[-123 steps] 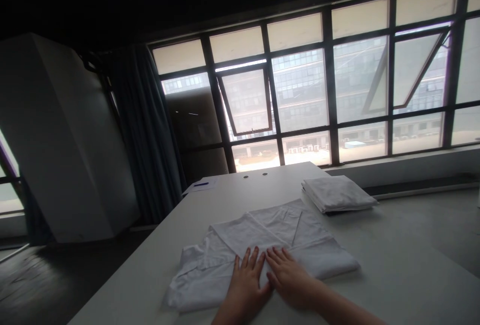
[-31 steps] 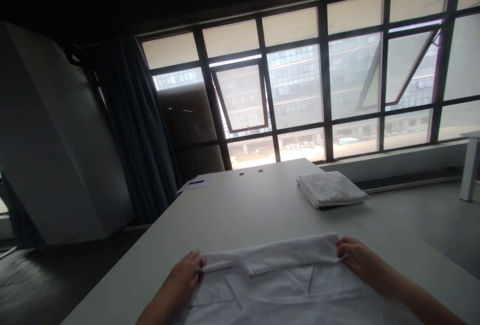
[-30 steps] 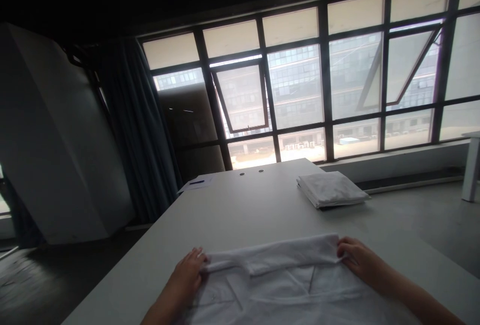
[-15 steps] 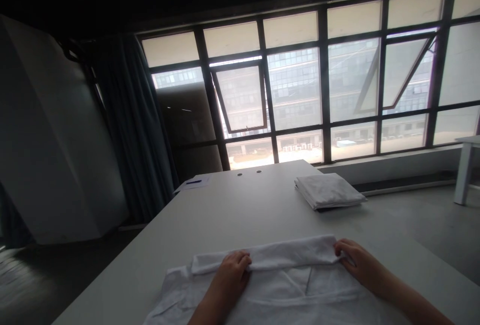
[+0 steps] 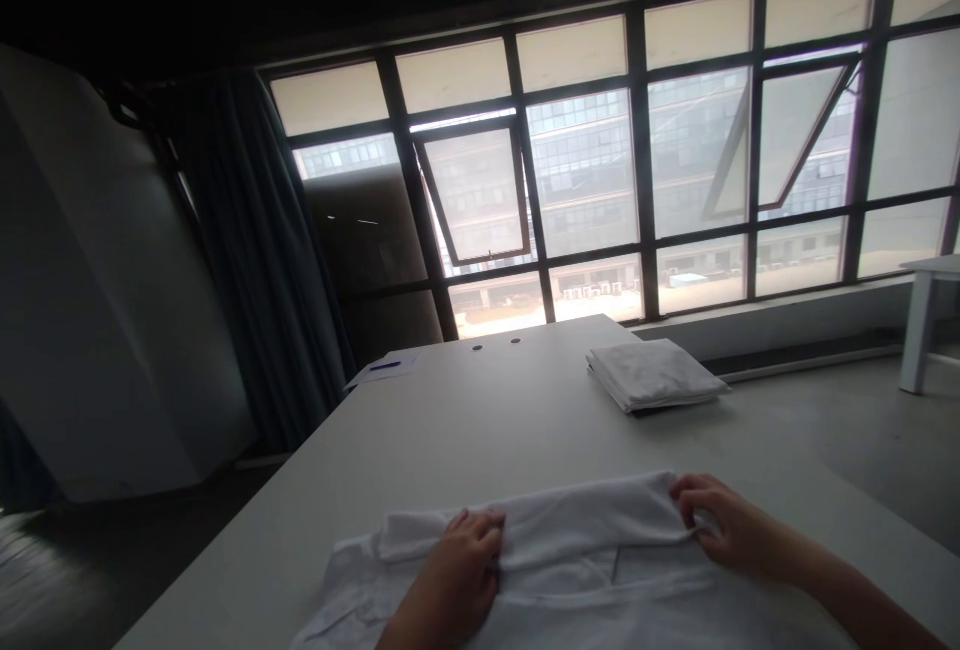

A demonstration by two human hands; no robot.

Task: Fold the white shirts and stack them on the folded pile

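Note:
A white garment (image 5: 577, 595) lies spread on the near end of the table, with a folded-over band along its far edge and several creases. My left hand (image 5: 461, 570) is on the left part of this band, its fingers curled over the cloth and closed on it. At the band's right end, my right hand (image 5: 727, 520) pinches the corner of the fabric between thumb and fingers and holds it slightly raised. The near part of the garment runs out of the bottom of the view.
A folded stack of white cloth (image 5: 652, 373) sits at the table's right side. Paper with a dark pen (image 5: 385, 365) lies at the far left edge of the white table (image 5: 450, 430). Beyond are a dark curtain (image 5: 277, 310), windows, and another white table (image 5: 919, 330) at right.
My right hand has shifted slightly right and lifted the band's corner a little. My left hand stays on the cloth in nearly the same place. The view has tilted slightly.

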